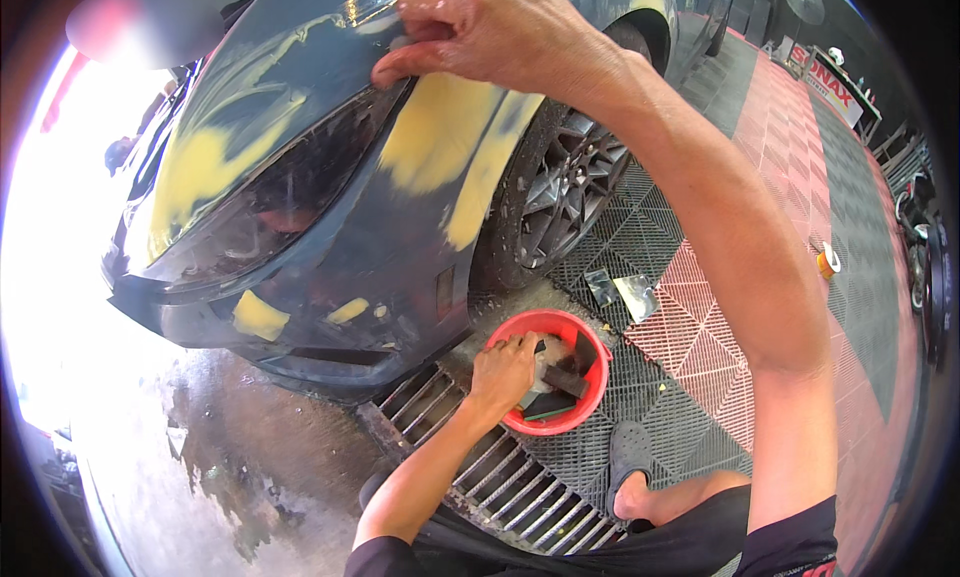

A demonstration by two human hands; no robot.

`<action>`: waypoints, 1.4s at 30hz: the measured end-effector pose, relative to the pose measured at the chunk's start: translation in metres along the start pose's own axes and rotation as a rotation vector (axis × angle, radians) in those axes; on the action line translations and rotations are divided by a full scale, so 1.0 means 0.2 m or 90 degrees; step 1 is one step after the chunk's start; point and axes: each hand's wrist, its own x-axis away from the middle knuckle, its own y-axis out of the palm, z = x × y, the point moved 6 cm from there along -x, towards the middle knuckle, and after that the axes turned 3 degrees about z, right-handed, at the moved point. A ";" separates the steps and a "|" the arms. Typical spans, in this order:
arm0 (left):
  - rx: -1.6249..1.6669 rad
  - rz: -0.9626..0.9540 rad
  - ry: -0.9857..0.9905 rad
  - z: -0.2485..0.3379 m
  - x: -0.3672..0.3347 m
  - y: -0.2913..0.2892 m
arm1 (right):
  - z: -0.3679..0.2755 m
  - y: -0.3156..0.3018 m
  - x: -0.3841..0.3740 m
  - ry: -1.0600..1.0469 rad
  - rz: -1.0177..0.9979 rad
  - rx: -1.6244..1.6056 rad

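Observation:
My left hand (503, 375) reaches over the near-left rim of a red bucket (601, 389), its fingers curled down into it. A small black edge shows at the fingertips; what they grip is hidden. In the bucket are a dark block (566, 380) and greyish water. My right hand (480, 27) is raised over the front fender of a dark grey car (335, 267), just above the headlight (300, 197). Its thumb and fingers are bent together, and a pale edge shows beside them, too unclear to name. Yellow filler patches (430, 137) cover parts of the fender and hood.
A black-spoked wheel (570, 192) stands right of the fender. A metal drain grate (500, 467) runs under the bucket. Small plastic packets (636, 297) lie on grey and red floor tiles. My foot in a dark clog (628, 457) is near the bucket. An orange-white container (828, 261) stands farther right.

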 end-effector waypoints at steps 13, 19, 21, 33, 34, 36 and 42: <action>-0.401 0.364 0.227 0.13 -0.13 -1.65 | 0.08 0.22 0.78 0.517 0.489 -0.150; -0.484 0.437 0.232 0.17 -0.41 -2.09 | -0.11 0.57 1.03 0.740 0.653 -0.306; -0.471 0.376 0.216 0.17 -0.45 -2.09 | -0.13 0.65 0.98 0.746 0.716 -0.336; -0.628 0.304 0.207 0.25 -0.62 -2.05 | -0.18 0.74 0.87 0.735 0.775 -0.249; -0.605 0.288 0.178 0.24 -0.62 -2.06 | -0.18 0.73 0.88 0.726 0.778 -0.246; -0.558 0.253 0.120 0.21 -0.61 -2.09 | -0.19 0.75 0.89 0.745 0.776 -0.277; -0.538 0.195 0.123 0.27 -0.68 -2.08 | -0.16 0.75 0.89 0.734 0.782 -0.291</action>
